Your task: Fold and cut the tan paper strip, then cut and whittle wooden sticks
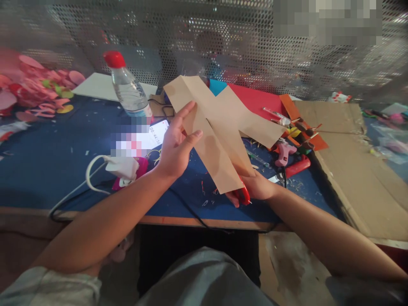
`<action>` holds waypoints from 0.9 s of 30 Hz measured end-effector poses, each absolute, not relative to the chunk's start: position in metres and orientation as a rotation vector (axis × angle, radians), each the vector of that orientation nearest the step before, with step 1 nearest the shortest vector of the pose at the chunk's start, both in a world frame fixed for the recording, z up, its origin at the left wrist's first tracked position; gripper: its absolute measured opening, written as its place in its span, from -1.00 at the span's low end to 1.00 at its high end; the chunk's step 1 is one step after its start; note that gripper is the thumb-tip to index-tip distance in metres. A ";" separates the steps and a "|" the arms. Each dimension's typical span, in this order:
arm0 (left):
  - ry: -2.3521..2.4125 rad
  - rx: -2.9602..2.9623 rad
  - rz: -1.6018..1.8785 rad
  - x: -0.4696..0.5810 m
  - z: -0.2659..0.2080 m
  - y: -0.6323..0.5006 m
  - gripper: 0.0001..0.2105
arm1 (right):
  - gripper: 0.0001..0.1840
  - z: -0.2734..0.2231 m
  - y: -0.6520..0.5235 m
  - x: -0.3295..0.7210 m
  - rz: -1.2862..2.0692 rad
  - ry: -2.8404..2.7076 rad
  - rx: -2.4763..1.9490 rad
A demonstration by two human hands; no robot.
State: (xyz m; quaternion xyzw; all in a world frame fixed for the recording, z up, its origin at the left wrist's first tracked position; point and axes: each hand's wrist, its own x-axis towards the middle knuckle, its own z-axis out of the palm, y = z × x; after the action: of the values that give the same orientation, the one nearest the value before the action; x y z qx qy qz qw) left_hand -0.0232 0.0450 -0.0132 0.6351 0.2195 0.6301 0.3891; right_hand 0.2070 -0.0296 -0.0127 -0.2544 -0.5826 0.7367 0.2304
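Note:
A sheet of tan craft paper (219,114) is held up over the table, with arms cut apart and a slit near its middle. My left hand (177,146) grips its left edge, thumb and index finger showing on the near face and the other fingers partly hidden. Beneath the lower edge, my right hand (251,187) is closed on red-handled scissors (245,195). The paper covers the scissor blades and most of the right fingers.
Left of the paper stand a red-capped water bottle (129,89), a lit phone (158,135) and a white charger (123,168). A pink glue gun (284,153), a red-handled knife (296,167) and cardboard (360,170) lie right. Perforated metal (178,42) rises behind.

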 end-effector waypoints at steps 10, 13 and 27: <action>0.515 1.582 1.593 -0.024 -0.015 0.042 -0.41 | -0.40 -0.017 -0.035 0.210 1.892 -1.621 -0.723; 0.536 1.586 1.597 -0.024 -0.012 0.036 -0.42 | -0.41 -0.019 -0.037 0.209 1.830 -1.619 -0.732; 0.607 1.534 1.574 -0.025 -0.013 0.036 -0.46 | -0.46 -0.015 -0.035 0.204 1.960 -1.563 -0.618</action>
State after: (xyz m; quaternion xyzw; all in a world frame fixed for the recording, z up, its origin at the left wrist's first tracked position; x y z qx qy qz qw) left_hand -0.0255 0.0362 -0.0126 0.6112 0.2420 0.6272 0.4178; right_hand 0.2036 -0.0354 -0.0147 -0.2300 -0.5817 0.7297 0.2762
